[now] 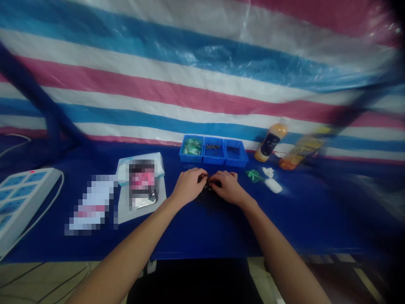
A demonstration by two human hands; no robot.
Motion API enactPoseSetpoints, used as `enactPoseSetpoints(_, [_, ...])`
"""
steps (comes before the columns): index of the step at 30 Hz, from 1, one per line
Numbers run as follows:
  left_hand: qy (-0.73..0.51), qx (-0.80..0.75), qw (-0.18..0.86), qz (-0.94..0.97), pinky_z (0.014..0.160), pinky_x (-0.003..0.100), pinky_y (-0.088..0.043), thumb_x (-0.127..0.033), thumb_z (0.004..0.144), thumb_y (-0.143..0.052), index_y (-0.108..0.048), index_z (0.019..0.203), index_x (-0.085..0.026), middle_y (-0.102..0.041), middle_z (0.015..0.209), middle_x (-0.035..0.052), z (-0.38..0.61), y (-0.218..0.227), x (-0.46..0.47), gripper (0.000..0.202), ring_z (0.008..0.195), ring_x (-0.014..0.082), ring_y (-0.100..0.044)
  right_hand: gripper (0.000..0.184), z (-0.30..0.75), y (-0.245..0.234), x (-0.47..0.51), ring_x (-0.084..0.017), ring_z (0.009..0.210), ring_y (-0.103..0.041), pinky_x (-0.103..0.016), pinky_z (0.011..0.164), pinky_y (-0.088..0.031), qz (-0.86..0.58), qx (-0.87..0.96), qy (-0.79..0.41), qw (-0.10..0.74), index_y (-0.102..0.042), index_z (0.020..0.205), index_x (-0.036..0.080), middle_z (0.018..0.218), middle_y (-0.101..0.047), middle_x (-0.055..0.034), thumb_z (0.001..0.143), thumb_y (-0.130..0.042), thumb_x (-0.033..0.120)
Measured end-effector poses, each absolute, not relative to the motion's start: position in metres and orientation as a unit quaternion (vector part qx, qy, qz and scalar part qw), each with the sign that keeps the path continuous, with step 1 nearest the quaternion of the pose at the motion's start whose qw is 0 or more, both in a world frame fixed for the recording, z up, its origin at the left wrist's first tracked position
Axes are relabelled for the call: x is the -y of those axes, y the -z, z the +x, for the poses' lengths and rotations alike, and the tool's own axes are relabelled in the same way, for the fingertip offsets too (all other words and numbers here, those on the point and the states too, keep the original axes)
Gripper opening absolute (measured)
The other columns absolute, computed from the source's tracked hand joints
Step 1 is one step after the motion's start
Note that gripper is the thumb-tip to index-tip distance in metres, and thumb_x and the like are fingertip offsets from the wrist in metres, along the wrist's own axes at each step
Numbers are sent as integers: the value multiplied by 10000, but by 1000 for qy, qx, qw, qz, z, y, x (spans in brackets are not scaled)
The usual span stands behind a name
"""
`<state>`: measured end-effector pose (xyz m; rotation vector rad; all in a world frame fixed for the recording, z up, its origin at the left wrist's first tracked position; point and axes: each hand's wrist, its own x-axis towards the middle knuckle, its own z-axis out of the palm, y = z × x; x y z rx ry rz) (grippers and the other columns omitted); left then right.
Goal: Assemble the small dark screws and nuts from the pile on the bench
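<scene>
Left hand and right hand pinching a small dark piece above a heap of small dark parts

Both hands are curled inward, fingertips meeting on the piece, which is too small to make out. The heap is lying on a blue table cover just under the hands. Ahead of them, a three-compartment blue tray is sitting with small dark parts in its middle compartment. A green packet and a white case are lying just beyond the right hand, and a power strip is sitting well beyond the left hand.
</scene>
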<state>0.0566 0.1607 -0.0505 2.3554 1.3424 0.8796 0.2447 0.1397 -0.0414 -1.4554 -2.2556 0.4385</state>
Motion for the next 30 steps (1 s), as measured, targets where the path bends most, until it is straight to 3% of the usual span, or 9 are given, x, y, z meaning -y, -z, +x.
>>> enactPoseSetpoints(10, [-336, -472, 131, 804, 821, 362, -481, -227, 920, -498, -675, 958, -226, -698, 935, 35, 58, 46, -161, 181, 881, 214, -645, 229, 246, 37, -141, -192, 974, -591, -392, 905, -321, -517, 786, -202, 272, -682, 1034, 271, 1012, -665, -31, 935, -482, 217])
enactPoseSetpoints(18, [-363, -459, 150, 797, 823, 355, -483, -242, 934, -485, -672, 978, -227, -704, 946, 28, 59, 46, -161, 193, 881, 205, -646, 212, 251, 38, -147, -179, 858, -645, -312, 809, -472, -474, 692, -366, 403, -686, 967, 207, 920, -704, -31, 878, -562, 355])
enactPoseSetpoints(22, [-373, -442, 168, 798, 837, 359, -480, -294, 966, -443, -671, 995, -225, -708, 953, 28, 62, 41, -158, 239, 888, 200, -643, 220, 253, 39, -150, -180, 879, -663, -308, 827, -488, -449, 646, -425, 447, -685, 949, 191, 929, -711, -45, 821, -635, 364])
enactPoseSetpoints(30, [-377, -416, 175, 809, 800, 365, -490, -313, 892, -607, -659, 1025, -218, -685, 905, 36, 63, 40, -156, 172, 859, 203, -624, 266, 249, 37, -149, -173, 849, -638, -287, 801, -472, -437, 628, -427, 481, -665, 893, 185, 899, -691, -47, 813, -646, 438])
